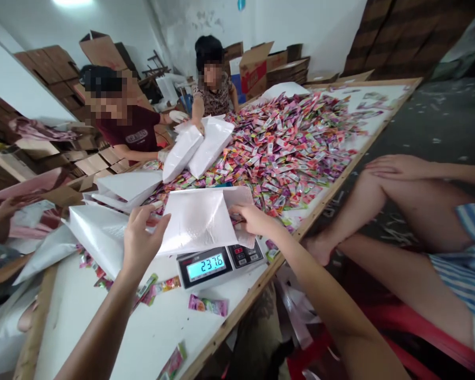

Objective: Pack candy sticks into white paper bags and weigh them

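Observation:
A white plastic mailer bag [198,219] lies over the pan of a digital scale [206,268], whose lit display reads 237.6. At the bag's right end, my right hand [251,219] has its fingers at the open mouth, closed on the edge. Beside the left end is my left hand [140,237], thumb and fingers apart; a reddish patch shows in the gap, too small to tell whether it touches the hand. Near the scale's front lies a purple candy sachet [208,305]. More sachets [152,289] lie close to my left wrist.
A large heap of colourful sachets [281,142] covers the far table. Filled white bags [97,232] stand at left. Two people work across the table, one hand on white bags [211,145]. Someone's bare legs [380,227] are at right, beyond the wooden table edge [320,211].

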### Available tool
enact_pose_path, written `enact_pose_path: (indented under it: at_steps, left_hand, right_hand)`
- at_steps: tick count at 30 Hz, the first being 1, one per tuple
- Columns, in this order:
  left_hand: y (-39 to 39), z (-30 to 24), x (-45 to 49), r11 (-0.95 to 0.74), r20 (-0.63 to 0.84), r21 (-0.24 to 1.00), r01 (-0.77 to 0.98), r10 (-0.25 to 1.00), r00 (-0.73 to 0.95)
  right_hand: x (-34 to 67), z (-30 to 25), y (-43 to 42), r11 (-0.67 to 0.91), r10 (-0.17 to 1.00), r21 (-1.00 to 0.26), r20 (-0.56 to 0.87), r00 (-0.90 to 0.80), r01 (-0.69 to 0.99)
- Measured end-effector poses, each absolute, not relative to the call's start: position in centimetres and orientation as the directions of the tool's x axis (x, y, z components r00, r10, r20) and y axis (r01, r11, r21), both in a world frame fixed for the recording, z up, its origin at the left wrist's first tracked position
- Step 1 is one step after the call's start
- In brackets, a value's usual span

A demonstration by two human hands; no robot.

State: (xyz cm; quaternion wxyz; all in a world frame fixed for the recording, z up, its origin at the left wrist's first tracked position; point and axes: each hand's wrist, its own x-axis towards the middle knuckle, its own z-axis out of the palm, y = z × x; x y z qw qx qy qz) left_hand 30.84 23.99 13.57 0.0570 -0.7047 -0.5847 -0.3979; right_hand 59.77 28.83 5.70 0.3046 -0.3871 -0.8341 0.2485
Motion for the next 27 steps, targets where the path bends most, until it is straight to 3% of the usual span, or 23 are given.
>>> enact_pose_path:
  at_steps: [4,9,16,21,27]
  left_hand:
    - [22.9,13.2,28.9,-0.239,0.610,0.429,0.871,0.788,-0.085]
    - [21.4,13.0,26.9,-0.189,0.614,0.503,0.843,0.765,-0.195]
    - [19.8,12.8,25.8,-0.115,0.605,0.516,0.849,0.750,-0.266]
    - [19.2,12.8,25.6,-0.086,0.595,0.514,0.854,0.752,-0.283]
    - [19.0,11.6,24.7,-0.021,0.564,0.517,0.856,0.760,-0.322]
  right_hand:
    - [62.4,6.5,28.2,0.592,0.806,-0.626,0.435,-0.402,0.508]
    - [66.4,6.8,26.7,0.531,0.835,-0.713,0.532,-0.140,0.459]
    - [68.8,6.0,25.8,0.420,0.869,-0.854,0.476,0.135,0.308]
    - [70.7,4.7,26.1,0.377,0.797,-0.896,0.444,0.411,0.237]
    - [72.4,3.0,25.5,0.354,0.753,-0.896,0.443,0.486,0.268]
